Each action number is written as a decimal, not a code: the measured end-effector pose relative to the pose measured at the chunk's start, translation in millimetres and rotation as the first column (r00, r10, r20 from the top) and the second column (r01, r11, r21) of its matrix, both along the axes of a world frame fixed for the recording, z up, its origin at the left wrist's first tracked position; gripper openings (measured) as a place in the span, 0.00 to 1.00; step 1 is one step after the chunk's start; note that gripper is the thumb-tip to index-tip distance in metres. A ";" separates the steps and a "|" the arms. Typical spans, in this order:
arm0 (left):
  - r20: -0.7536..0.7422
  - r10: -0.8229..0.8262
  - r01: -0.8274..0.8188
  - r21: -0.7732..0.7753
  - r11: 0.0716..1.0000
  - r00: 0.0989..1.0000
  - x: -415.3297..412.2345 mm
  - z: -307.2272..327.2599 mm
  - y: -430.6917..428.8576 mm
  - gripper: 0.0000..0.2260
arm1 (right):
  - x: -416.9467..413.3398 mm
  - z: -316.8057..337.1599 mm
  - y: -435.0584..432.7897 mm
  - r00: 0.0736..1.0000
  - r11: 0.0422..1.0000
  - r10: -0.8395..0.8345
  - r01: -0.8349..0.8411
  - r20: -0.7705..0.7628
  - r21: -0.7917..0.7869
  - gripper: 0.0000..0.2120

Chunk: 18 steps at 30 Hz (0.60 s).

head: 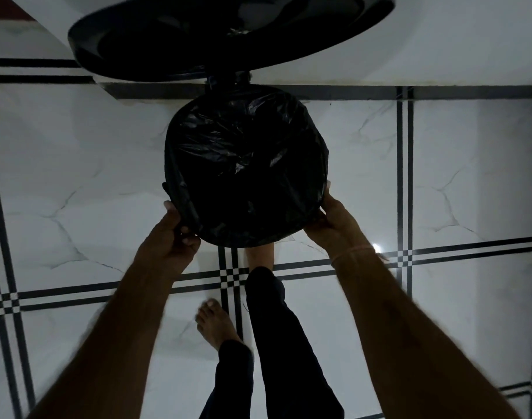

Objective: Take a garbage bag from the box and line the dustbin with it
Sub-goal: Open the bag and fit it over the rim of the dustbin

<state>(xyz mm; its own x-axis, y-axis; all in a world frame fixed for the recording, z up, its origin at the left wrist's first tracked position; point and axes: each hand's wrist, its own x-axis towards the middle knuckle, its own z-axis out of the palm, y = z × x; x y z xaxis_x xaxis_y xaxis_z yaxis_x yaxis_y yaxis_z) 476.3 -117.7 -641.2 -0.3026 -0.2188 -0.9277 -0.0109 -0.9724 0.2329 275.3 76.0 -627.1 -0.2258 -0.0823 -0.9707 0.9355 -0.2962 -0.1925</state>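
Observation:
A round dustbin stands on the tiled floor below me, its lid (pixel 228 34) swung up and back against the wall. A black garbage bag (pixel 243 164) fills its opening, crinkled inside and folded over the rim. My left hand (pixel 171 234) pinches the bag's edge at the near-left of the rim. On the near-right side my right hand (pixel 334 219) grips the bag's edge against the rim. The bin's body is hidden under the bag. The box of bags is not in view.
White marble-look floor tiles (pixel 77 176) with black stripe borders lie all around. A white wall (pixel 440 40) rises right behind the bin. My bare left foot (pixel 215 325) and my dark-trousered right leg (pixel 274 328) stand just in front of the bin.

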 end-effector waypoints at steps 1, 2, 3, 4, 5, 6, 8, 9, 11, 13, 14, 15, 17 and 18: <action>0.034 -0.005 0.006 -0.015 1.000 0.999 -2.0 1.1 0.4 0.13 | -2.1 -4.1 -1.7 1.000 0.998 0.022 -0.023 0.014 0.053 0.10; 0.088 -0.009 0.012 -0.033 0.999 0.996 -5.6 3.1 1.2 0.11 | -4.0 -9.2 -2.0 0.998 0.993 0.050 -0.053 0.032 0.105 0.08; 0.169 -0.003 0.014 -0.062 0.998 0.986 -10.8 4.2 1.1 0.10 | -5.7 -13.9 -4.1 0.995 0.985 0.086 -0.092 0.043 0.147 0.08; 0.263 -0.012 0.039 -0.098 0.994 0.965 -16.7 7.5 2.2 0.09 | -6.7 -16.6 -4.9 0.993 0.977 0.113 -0.119 0.041 0.176 0.10; 0.352 -0.026 0.080 -0.141 0.987 0.936 -21.4 9.6 3.8 0.09 | -7.1 -17.4 -5.6 0.992 0.972 0.123 -0.126 0.026 0.200 0.11; 0.424 -0.028 0.119 -0.189 0.975 0.905 -24.8 10.4 6.2 0.09 | -6.2 -15.8 -6.4 0.993 0.971 0.114 -0.113 0.005 0.210 0.12; 0.471 0.011 0.121 -0.249 0.961 0.882 -25.4 13.2 10.8 0.07 | -0.8 -8.4 -3.8 0.999 0.980 0.045 -0.040 -0.022 0.197 0.12; 0.459 0.034 0.095 -0.255 0.962 0.888 -25.2 16.3 9.6 0.05 | 1.4 -2.9 -0.1 0.998 0.983 0.036 -0.027 -0.046 0.184 0.11; 0.413 0.062 0.056 -0.267 0.962 0.909 -25.6 22.1 0.1 0.09 | 1.1 9.0 9.1 0.989 0.978 0.113 -0.093 -0.097 0.186 0.16; 0.347 -0.004 0.124 -0.325 0.938 0.938 -31.6 26.1 -15.6 0.21 | -12.2 17.7 10.4 0.950 0.949 0.267 -0.230 -0.163 0.216 0.25; 0.317 -0.055 0.175 -0.364 0.915 0.947 -35.4 24.9 -22.8 0.23 | -19.9 21.6 6.6 0.922 0.929 0.337 -0.292 -0.192 0.228 0.27; 0.284 -0.110 0.220 -0.394 0.892 0.953 -39.4 25.1 -29.2 0.21 | -28.0 25.7 0.2 0.895 0.911 0.391 -0.343 -0.213 0.231 0.26; 0.224 -0.170 0.253 -0.418 0.873 0.959 -44.7 23.1 -40.2 0.11 | -42.6 30.8 -15.6 0.878 0.896 0.427 -0.378 -0.217 0.232 0.18; 0.199 -0.175 0.245 -0.415 0.876 0.964 -44.3 20.4 -44.6 0.08 | -48.0 31.4 -22.6 0.878 0.890 0.431 -0.377 -0.205 0.257 0.14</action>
